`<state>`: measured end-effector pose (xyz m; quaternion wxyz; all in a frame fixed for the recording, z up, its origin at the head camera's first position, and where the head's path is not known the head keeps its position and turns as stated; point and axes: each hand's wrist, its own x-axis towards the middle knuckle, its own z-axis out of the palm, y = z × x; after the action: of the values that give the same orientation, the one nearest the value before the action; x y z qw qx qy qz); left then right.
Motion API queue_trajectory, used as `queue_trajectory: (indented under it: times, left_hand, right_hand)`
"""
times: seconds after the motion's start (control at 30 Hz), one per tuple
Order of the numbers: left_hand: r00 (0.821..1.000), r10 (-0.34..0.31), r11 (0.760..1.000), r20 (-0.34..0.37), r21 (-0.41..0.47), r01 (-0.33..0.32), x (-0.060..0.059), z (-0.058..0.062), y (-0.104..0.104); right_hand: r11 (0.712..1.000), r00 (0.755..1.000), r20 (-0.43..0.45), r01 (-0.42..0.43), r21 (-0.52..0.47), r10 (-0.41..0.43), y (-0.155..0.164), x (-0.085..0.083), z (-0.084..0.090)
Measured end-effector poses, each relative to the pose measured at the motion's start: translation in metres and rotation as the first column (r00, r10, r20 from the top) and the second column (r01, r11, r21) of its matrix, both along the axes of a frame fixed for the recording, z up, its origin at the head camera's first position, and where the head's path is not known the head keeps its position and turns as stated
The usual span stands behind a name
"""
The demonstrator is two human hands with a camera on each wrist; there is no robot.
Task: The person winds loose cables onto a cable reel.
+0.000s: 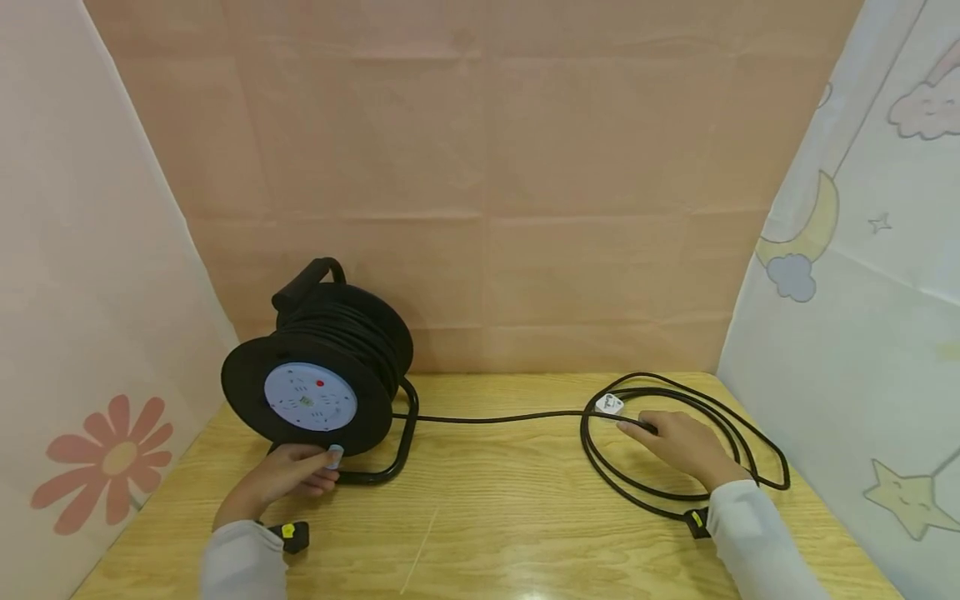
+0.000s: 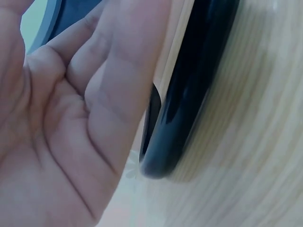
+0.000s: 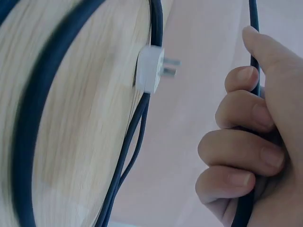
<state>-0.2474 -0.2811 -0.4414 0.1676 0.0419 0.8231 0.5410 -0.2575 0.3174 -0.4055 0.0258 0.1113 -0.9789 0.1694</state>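
Observation:
A black cable reel (image 1: 322,367) with a pale blue socket face stands on its tube frame (image 2: 189,94) at the left of the wooden table (image 1: 487,517). My left hand (image 1: 324,468) reaches under the reel's front flange and pinches a small light-blue knob (image 1: 335,454) at its lower edge. In the left wrist view, the palm of that hand (image 2: 71,118) lies beside the frame tube. A black cable (image 1: 487,417) runs right from the reel into loose loops. My right hand (image 1: 648,429) grips one strand, its fingers (image 3: 246,151) curled round it. The white plug (image 1: 609,406) (image 3: 149,68) lies just left of that hand.
Fabric walls close in the table on the left, back and right. The cable loops (image 1: 750,454) spread across the right rear corner near the right wall. Bare wood lies between the reel and the loops.

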Motion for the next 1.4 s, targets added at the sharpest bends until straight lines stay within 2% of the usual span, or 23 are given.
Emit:
queue_trajectory:
  times: [0.23, 0.43, 0.6, 0.8, 0.9, 1.07, 1.17, 1.4]
  left_hand:
    - [0.995, 0.088, 0.995, -0.038, -0.043, -0.09, 0.004, -0.004, -0.007]
    - [0.975, 0.209, 0.97, -0.08, -0.11, -0.217, 0.006, -0.004, -0.016]
    - [0.963, 0.253, 0.955, -0.091, -0.137, -0.264, 0.007, -0.003, -0.022]
    - [0.946, 0.307, 0.938, -0.106, -0.133, -0.319, 0.009, -0.004, -0.025]
    - [0.934, 0.333, 0.93, -0.131, -0.115, -0.348, 0.01, -0.006, -0.026]
    - [0.91, 0.374, 0.913, -0.18, -0.103, -0.396, 0.013, -0.008, -0.031]
    - [0.89, 0.415, 0.896, -0.187, -0.086, -0.436, 0.016, -0.007, -0.033]
    - [0.826, 0.517, 0.845, -0.223, -0.019, -0.534, 0.016, -0.004, -0.035]
  right_hand:
    - [0.998, 0.998, -0.032, 0.052, 0.032, -0.051, 0.019, 0.01, -0.001]
    - [0.994, 0.992, -0.069, 0.108, 0.033, -0.105, 0.042, 0.02, -0.001]
    - [0.993, 0.99, -0.085, 0.115, 0.04, -0.111, 0.049, 0.023, -0.003]
    - [0.995, 0.995, -0.003, 0.102, -0.007, -0.102, 0.048, 0.025, -0.003]
    - [0.994, 0.995, 0.006, 0.101, -0.038, -0.101, 0.047, 0.024, -0.003]
    - [0.988, 0.986, -0.066, 0.152, 0.012, -0.151, 0.045, 0.02, -0.002]
    - [0.981, 0.979, -0.073, 0.193, 0.026, -0.191, 0.043, 0.019, -0.003]
    - [0.99, 0.987, -0.082, 0.142, 0.005, -0.141, 0.04, 0.015, -0.006]
